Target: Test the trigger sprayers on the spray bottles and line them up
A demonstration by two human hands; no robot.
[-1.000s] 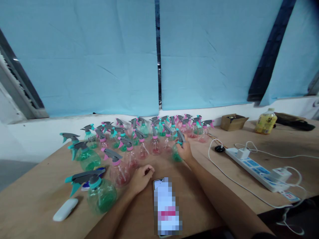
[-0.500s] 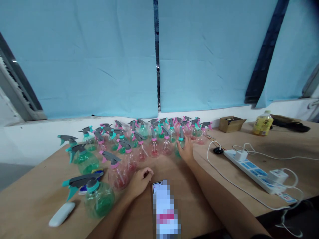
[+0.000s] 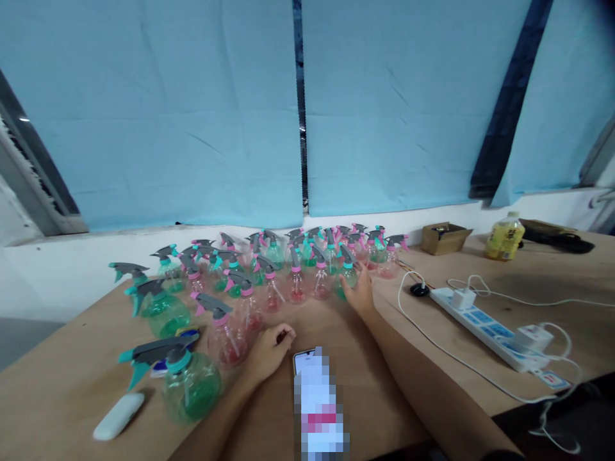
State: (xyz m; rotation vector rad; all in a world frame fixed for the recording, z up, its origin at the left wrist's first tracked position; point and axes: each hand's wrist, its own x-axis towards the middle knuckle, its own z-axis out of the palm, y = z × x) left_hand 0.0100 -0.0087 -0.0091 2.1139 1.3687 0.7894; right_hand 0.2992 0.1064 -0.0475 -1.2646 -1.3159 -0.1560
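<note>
Several small spray bottles (image 3: 288,269) with grey triggers and pink or teal collars stand crowded on the wooden table (image 3: 72,384). My right hand (image 3: 359,291) reaches out to the front of the group, fingers stretched, resting against a green spray bottle (image 3: 346,274) that stands upright. My left hand (image 3: 269,349) lies on the table with its fingers loosely curled and nothing in them, between a pink spray bottle (image 3: 227,333) and a phone (image 3: 318,400). A large green spray bottle (image 3: 189,384) stands nearest on the left.
A white power strip (image 3: 485,320) with plugs and trailing cables lies at the right. Behind it are a small cardboard box (image 3: 444,237), a yellow drink bottle (image 3: 503,237) and a black item (image 3: 557,240). A white oblong object (image 3: 118,416) lies front left. Blue curtains hang behind.
My right hand set the green spray bottle down further back among the others and let go, fingers now stretched beside it. My left hand has stayed put.
</note>
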